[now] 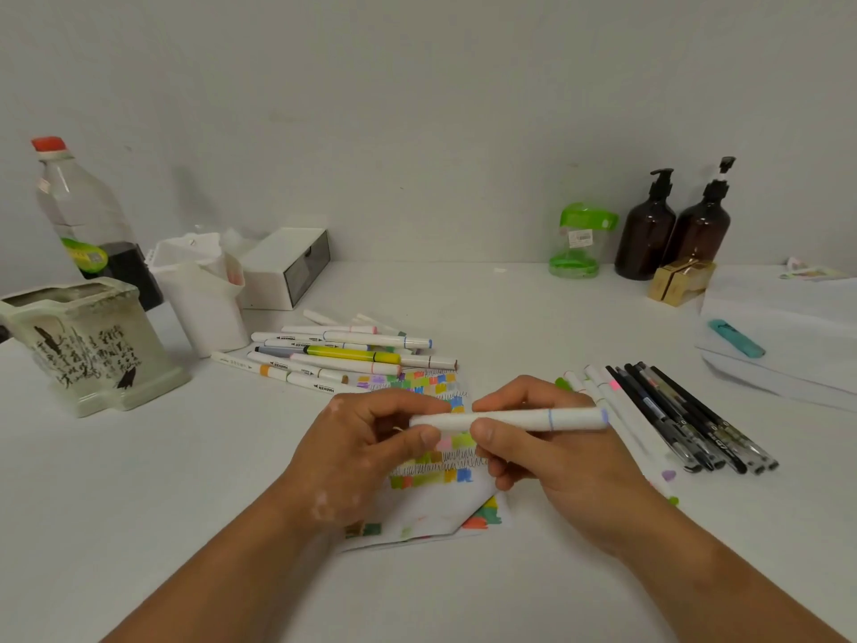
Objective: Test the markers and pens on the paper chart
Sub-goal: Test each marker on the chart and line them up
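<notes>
The counter (pixel 417 596) is white and plain, and it runs back to a pale grey wall (pixel 417 109).

Closest to me are my two hands. My left hand (pixel 366 452) pinches one end of a white marker (pixel 533 420) with curled fingers. My right hand (pixel 547 461) pinches it near the middle. The marker lies sideways between them and has a blue ring near its right end.

Under my hands is the paper chart (pixel 436 508), flat on the counter. It has little color blocks and black squiggly lines. My hands hide the middle of it.

Just to the right lie some black pens (pixel 686 420) side by side, with white markers (pixel 598 392) next to them. Behind the chart is a pile of markers (pixel 343 355), and some lie on its far edge.

Further left stand a grey pot (pixel 83 345) with black writing and a white cup (pixel 204 294). On the right, a teal highlighter (pixel 735 338) rests on a white stack (pixel 788 364).

By the wall are a clear bottle (pixel 83 211) with a red cap, a white box (pixel 287 266), a green jar (pixel 579 241), two brown pump bottles (pixel 644 229) and a gold box (pixel 679 280).
</notes>
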`<state>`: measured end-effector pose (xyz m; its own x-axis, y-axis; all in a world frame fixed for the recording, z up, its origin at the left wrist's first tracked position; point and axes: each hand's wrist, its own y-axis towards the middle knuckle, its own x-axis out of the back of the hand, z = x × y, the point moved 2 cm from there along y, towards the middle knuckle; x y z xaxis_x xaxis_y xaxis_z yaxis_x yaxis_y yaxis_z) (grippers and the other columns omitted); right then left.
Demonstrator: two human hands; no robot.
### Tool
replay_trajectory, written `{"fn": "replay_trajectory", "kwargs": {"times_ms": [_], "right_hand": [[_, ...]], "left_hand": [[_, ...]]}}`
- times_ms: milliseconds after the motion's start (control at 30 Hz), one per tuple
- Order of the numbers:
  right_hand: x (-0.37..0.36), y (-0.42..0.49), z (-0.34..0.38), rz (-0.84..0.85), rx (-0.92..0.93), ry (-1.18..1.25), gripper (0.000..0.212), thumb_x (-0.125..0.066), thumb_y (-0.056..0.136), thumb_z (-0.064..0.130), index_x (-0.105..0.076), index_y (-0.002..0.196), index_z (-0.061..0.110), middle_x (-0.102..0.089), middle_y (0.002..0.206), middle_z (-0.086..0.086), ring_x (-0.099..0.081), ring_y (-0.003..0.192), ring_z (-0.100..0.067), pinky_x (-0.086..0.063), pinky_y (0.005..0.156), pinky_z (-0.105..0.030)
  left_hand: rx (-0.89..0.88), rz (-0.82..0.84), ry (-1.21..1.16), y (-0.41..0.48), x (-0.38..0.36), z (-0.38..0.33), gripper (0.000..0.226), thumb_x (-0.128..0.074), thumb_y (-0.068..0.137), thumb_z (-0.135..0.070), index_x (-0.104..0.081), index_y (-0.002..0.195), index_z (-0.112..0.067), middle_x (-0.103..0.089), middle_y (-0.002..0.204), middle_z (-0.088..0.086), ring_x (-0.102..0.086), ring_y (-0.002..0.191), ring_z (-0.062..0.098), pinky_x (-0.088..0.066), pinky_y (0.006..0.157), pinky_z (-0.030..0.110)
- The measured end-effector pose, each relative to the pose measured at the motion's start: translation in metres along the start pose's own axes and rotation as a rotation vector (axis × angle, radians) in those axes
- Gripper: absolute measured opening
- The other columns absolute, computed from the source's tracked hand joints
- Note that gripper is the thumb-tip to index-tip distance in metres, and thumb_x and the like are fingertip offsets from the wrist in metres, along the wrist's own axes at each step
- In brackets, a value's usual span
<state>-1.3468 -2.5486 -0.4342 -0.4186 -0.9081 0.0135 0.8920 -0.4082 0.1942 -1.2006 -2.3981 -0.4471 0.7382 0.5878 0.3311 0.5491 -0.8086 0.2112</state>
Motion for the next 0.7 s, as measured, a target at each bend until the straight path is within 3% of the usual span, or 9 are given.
{"fn": "replay_trajectory", "kwargs": {"times_ms": [133, 200, 267, 367, 467, 567, 633, 700], "right_hand": [[0.016, -0.001, 0.01, 0.292, -0.068, 0.162, 0.062, -0.082, 0.073, 0.05, -0.071, 0.122, 0.015, -0.071, 0.106, -0.016, -0.061, 0.083, -0.019, -0.049, 0.055, -0.028], [0.017, -0.003, 0.013, 0.378, -0.179, 0.248, 0.079, -0.069, 0.075, 0.072, -0.069, 0.125, 0.01, -0.07, 0.113, -0.022, -0.06, 0.084, -0.02, -0.046, 0.054, -0.026], [0.015, -0.003, 0.01, 0.322, -0.296, 0.2, 0.062, -0.07, 0.076, 0.068, -0.075, 0.106, 0.015, -0.074, 0.104, -0.025, -0.061, 0.073, -0.021, -0.044, 0.051, -0.026], [0.008, -0.005, 0.002, 0.231, -0.278, -0.151, 0.013, -0.076, 0.082, 0.037, -0.07, 0.087, 0.027, -0.078, 0.081, -0.011, -0.068, 0.063, -0.013, -0.048, 0.055, -0.02], [0.0, -0.006, -0.007, 0.151, -0.233, -0.432, 0.02, -0.079, 0.077, 0.033, -0.068, 0.091, 0.041, -0.076, 0.07, 0.006, -0.069, 0.059, -0.004, -0.047, 0.058, -0.016], [0.005, 0.001, -0.012, -0.047, -0.123, -0.699, 0.014, -0.08, 0.073, 0.039, -0.068, 0.081, 0.04, -0.07, 0.073, 0.02, -0.061, 0.056, 0.004, -0.043, 0.052, -0.011], [0.019, 0.005, -0.012, -0.198, -0.09, -0.86, 0.013, -0.078, 0.074, 0.04, -0.068, 0.083, 0.041, -0.067, 0.068, 0.017, -0.061, 0.065, 0.005, -0.043, 0.054, -0.009], [0.033, 0.008, -0.013, -0.294, -0.096, -1.021, 0.015, -0.073, 0.077, 0.041, -0.071, 0.092, 0.037, -0.064, 0.068, 0.017, -0.061, 0.07, 0.0, -0.042, 0.058, -0.01]], "left_hand": [[0.044, -0.052, 0.027, 0.004, 0.013, 0.005, 0.023, -0.069, 0.079, -0.038, -0.075, 0.101, -0.043, -0.072, 0.09, -0.01, -0.067, 0.086, 0.012, -0.052, 0.077, 0.024], [0.043, -0.009, 0.038, 0.002, 0.013, 0.009, 0.022, -0.068, 0.081, -0.036, -0.075, 0.101, -0.044, -0.072, 0.092, -0.01, -0.067, 0.087, 0.012, -0.053, 0.078, 0.025], [0.028, 0.019, 0.046, 0.001, 0.011, 0.01, 0.022, -0.069, 0.081, -0.035, -0.075, 0.101, -0.043, -0.073, 0.09, -0.01, -0.067, 0.083, 0.009, -0.053, 0.074, 0.02], [0.007, 0.017, 0.084, 0.002, 0.005, 0.012, 0.026, -0.071, 0.077, -0.04, -0.074, 0.102, -0.044, -0.074, 0.095, -0.008, -0.068, 0.086, 0.014, -0.057, 0.073, 0.023], [0.008, -0.048, 0.107, 0.003, 0.004, 0.016, 0.033, -0.075, 0.07, -0.039, -0.074, 0.103, -0.043, -0.074, 0.095, -0.009, -0.069, 0.089, 0.017, -0.059, 0.077, 0.025], [0.03, -0.162, 0.236, 0.004, 0.01, 0.02, 0.041, -0.08, 0.06, -0.048, -0.073, 0.1, -0.041, -0.072, 0.091, -0.017, -0.066, 0.089, 0.005, -0.052, 0.073, 0.009], [0.062, -0.169, 0.45, 0.005, 0.016, 0.021, 0.048, -0.076, 0.056, -0.062, -0.07, 0.1, -0.044, -0.064, 0.1, -0.029, -0.059, 0.096, -0.008, -0.043, 0.072, 0.001], [0.074, -0.072, 0.62, 0.006, 0.016, 0.023, 0.058, -0.07, 0.056, -0.072, -0.068, 0.107, -0.045, -0.053, 0.118, -0.034, -0.05, 0.109, -0.008, -0.039, 0.089, 0.007]]}}
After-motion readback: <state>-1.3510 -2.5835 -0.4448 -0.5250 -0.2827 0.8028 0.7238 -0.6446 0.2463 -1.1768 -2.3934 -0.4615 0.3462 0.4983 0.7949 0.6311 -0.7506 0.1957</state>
